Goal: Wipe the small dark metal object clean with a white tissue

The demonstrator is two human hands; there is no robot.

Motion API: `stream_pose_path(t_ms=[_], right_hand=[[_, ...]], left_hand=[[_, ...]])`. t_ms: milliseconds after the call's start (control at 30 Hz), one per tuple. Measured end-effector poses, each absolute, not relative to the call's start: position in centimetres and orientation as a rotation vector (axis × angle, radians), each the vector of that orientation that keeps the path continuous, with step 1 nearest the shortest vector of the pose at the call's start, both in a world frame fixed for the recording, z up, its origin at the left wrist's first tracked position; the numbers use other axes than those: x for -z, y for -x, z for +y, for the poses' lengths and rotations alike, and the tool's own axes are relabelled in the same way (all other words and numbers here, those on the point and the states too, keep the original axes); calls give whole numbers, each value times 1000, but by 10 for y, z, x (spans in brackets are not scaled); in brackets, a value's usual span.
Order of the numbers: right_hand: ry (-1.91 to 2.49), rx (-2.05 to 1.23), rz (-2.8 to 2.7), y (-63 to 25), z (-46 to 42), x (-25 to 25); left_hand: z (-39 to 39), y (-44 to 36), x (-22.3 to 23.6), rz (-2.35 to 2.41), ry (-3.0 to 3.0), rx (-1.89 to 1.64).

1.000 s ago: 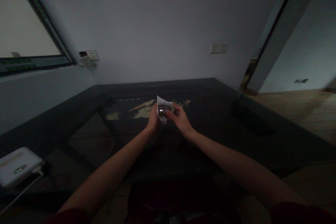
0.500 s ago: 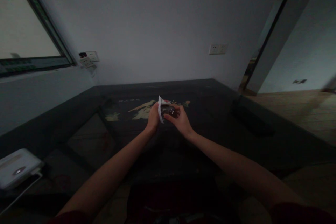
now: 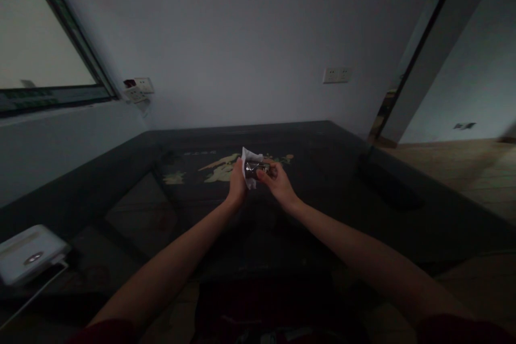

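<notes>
Above the middle of the dark table [image 3: 322, 199], both hands meet around a small shiny dark object [image 3: 250, 169], whose kind I cannot make out. My left hand [image 3: 237, 180] is closed on a white tissue-like sheet [image 3: 250, 155] that spreads behind and below the object's left end. My right hand [image 3: 278, 180] pinches the object's right end between thumb and fingers. The left fingers are mostly hidden behind the sheet.
A white box-shaped device [image 3: 34, 255] with a white cable lies at the table's left edge. A long dark item [image 3: 389, 183] lies on the right. Behind the table stands a wall with a socket [image 3: 337, 75]; a window [image 3: 48, 37] is at left.
The shiny object has turned in the right hand and shows more of its side against the white sheet. The sheet's lower part now hangs more crumpled. Both hands stay nearly in place.
</notes>
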State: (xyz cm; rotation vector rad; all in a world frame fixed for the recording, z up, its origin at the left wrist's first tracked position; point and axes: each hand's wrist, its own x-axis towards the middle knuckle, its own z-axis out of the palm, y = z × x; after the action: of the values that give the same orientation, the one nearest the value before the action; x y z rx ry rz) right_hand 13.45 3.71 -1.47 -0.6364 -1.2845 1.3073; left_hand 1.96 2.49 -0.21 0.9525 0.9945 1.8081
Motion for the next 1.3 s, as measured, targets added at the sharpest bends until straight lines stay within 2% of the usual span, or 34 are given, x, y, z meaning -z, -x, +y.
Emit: stream_pose_path(t_ms=[133,233,333,567,700,833,1033,1200,1300], right_hand=[[665,-1280,-1264,-135,37,17],[675,-1246,-1288,-134,36,19],[695,-1189,-1309,-133,36,19],[646,-1161,-1342,-133,31,13],[594,-1217,-1336,-132,28,10],[610,-1213,-1340,-132,29,10],[670,-1164,-1292,-133,38,17],[657,-1147,-1300,-132,39,19],[671,-1101,-1305,-131,38,20]], left_hand=[[14,-22,4,1129,-1593,-1967],[11,-21,2,1141,-1778,-1976],[16,-18,1,1112,-1630,-1924],[30,-17,-8,758,-868,-1628],[29,-19,-15,643,-783,-1464],[30,-17,-8,786,-734,-1625],[20,-18,2,1009,-1173,-1882],[10,-21,0,1002,-1554,-1958],[14,-18,1,1023,-1545,-1942]])
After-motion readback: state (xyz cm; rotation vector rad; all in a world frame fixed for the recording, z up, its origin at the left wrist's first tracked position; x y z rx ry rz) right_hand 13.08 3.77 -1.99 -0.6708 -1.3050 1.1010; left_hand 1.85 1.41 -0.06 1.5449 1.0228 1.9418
